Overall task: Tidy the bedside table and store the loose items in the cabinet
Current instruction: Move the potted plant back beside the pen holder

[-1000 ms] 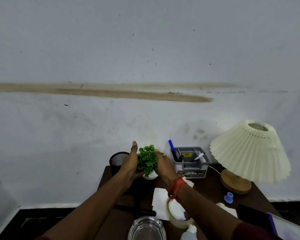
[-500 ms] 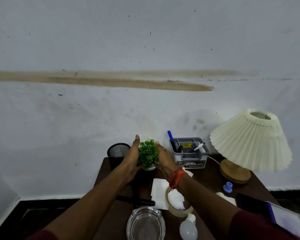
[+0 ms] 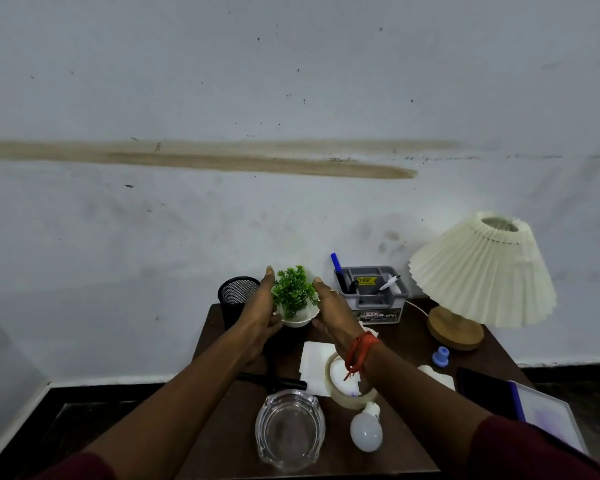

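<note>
**Small plant flanked by both hands at the back of the table**

A small green plant (image 3: 293, 292) in a white pot (image 3: 297, 320) is seen towards the rear of the dark bedside table (image 3: 222, 427), between a black mesh cup (image 3: 238, 291) and a grey organiser (image 3: 374, 296) in which a blue pen (image 3: 336, 263) is stood. The left hand (image 3: 260, 306) and the right hand (image 3: 333, 306) are placed on either side of the plant, fingers straight and held together, thumbs low by the pot. Whether the pot is resting on the table or raised just off it cannot be told. A pleated lamp (image 3: 482, 271) is set at the right rear. Nearer the camera, a white paper (image 3: 314, 362), a tape roll (image 3: 343, 396), a light bulb (image 3: 366, 434) and a glass ashtray (image 3: 290, 433) are laid out on the table.
</note>
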`<state>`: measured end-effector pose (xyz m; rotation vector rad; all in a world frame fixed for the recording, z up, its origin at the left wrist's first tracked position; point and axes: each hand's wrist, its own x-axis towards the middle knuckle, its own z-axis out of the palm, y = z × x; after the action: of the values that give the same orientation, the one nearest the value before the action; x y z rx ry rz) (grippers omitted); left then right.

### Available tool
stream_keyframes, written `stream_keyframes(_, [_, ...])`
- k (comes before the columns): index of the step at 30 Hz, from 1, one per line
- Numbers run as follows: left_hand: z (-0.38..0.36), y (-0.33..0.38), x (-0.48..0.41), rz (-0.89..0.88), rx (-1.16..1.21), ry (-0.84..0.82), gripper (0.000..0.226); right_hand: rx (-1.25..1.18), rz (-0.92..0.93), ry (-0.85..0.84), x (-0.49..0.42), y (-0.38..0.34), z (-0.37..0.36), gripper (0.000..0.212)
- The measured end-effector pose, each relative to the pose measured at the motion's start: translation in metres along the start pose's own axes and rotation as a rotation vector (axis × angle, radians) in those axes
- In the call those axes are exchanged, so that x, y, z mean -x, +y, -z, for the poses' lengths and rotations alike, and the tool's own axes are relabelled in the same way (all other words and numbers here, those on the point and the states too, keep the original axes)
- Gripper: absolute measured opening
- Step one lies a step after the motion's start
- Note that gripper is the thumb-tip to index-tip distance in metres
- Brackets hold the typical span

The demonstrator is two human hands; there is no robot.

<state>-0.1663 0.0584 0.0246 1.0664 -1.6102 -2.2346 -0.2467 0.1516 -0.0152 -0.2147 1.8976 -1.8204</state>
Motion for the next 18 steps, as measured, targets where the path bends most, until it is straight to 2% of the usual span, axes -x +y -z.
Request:
stream_keyframes(4, [0.002, 0.003, 0.017, -0.014, -0.013, -0.003, 0.069, -0.043, -0.026, -0.002, 0.019, -0.007, 0.005, 0.031])
stream_keyframes(10, [0.01, 0.007, 0.039, -0.012, 0.003, -0.003, 0.078, -0.106, -0.045, -0.066, 0.06, -0.025, 0.014, 0.024])
stream_keyframes(12, [0.013, 0.006, 0.048, -0.008, 0.006, -0.003, 0.079, -0.112, -0.042, -0.071, 0.073, -0.028, 0.017, 0.03])
stream_keyframes(18, [0.026, -0.006, 0.065, -0.006, -0.017, 0.027, 0.075, -0.049, -0.067, 0.006, 0.101, -0.017, 0.021, 0.029])
